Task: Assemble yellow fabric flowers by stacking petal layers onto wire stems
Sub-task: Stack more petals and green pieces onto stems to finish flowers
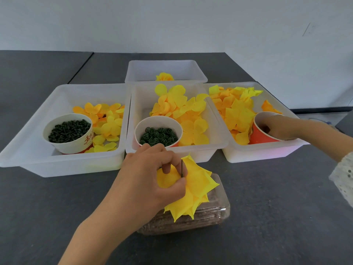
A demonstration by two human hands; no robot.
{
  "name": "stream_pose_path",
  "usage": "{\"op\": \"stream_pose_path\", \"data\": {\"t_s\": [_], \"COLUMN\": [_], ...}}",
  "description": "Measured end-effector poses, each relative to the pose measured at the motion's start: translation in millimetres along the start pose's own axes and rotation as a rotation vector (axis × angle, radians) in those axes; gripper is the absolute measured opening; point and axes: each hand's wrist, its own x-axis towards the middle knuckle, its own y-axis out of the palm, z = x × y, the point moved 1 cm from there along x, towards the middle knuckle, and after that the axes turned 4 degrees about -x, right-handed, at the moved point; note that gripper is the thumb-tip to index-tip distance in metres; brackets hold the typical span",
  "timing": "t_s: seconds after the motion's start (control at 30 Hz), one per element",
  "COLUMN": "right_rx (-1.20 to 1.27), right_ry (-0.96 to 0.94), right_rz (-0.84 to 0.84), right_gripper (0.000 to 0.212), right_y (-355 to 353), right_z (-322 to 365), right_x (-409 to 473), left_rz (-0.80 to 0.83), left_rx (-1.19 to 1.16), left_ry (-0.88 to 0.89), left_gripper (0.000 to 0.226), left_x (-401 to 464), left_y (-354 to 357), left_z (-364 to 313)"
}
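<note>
Gripping a half-built yellow flower (193, 190) and its dark wire stem (182, 168), the left hand (152, 180) has its fingers curled round the petals above a clear plastic box (215, 213) on the grey table (57, 207). Beyond, three white trays (24, 150) hold loose yellow petals (179, 106) and paper cups of green parts. The right hand (275, 125) reaches into a red cup (259, 134); its fingers' state cannot be told. One finished flower (164, 76) lies in the farthest tray.
</note>
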Motion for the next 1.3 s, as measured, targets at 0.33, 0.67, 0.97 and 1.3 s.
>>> {"op": "stream_pose_path", "data": {"t_s": [0.33,0.67,0.97,1.3], "right_rx": [-0.025,0.196,0.994,0.915], "right_ry": [-0.002,0.427,-0.207,-0.565], "right_rz": [0.005,0.118,0.148,0.559], "right_gripper": [0.035,0.023,0.04,0.023], "right_y": [3.1,-25.1,-96.5,-68.2], "right_z": [-3.1,-12.0,87.5,233.7], "right_x": [0.3,4.0,-53.9,-68.5], "left_rz": [-0.013,0.004,0.007,0.004], "left_rx": [0.069,0.008,-0.1,-0.143], "left_ry": [0.007,-0.007,0.024,0.032], "left_gripper": [0.008,0.006,0.006,0.011], "left_x": [-0.2,-0.2,-2.8,-2.7], "left_y": [0.7,0.2,1.8,1.6], "left_z": [-5.7,-4.6,2.6,6.7]}}
